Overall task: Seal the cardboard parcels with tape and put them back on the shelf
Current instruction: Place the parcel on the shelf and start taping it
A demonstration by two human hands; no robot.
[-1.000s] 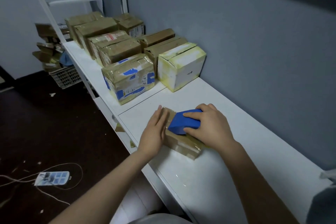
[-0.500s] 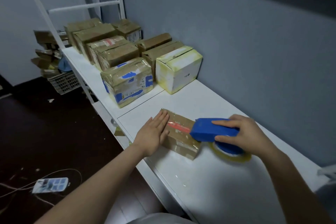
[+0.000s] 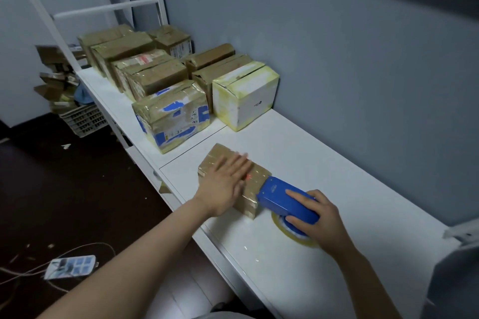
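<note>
R hand (image 3: 318, 217) is gripping the blue tape gun (image 3: 281, 198), fingers and thumb curling round its body. The gun's nose is touching the parcel (image 3: 216, 154) at abt 4 o'clock from the parcel's middle, w/ the tape roll (image 3: 291, 234) sitting under the gun on the shelf (image 3: 337, 168). L hand (image 3: 225, 184) is lying flat on the parcel top, fingers straight, a bit blurred, pointing to abt 1 o'clock and gripping nothing. Parcel is sitting flat near the shelf's front edge. Beyond it, a blue-patched box (image 3: 171, 114) is standing at 11 o'clock and a white box (image 3: 246, 96) at 12–1, nr the wall. More brown boxes (image 3: 155, 77) are crowding the shelf behind those. A crate (image 3: 83, 119) is sitting on the floor at 10 o'clock.
</note>
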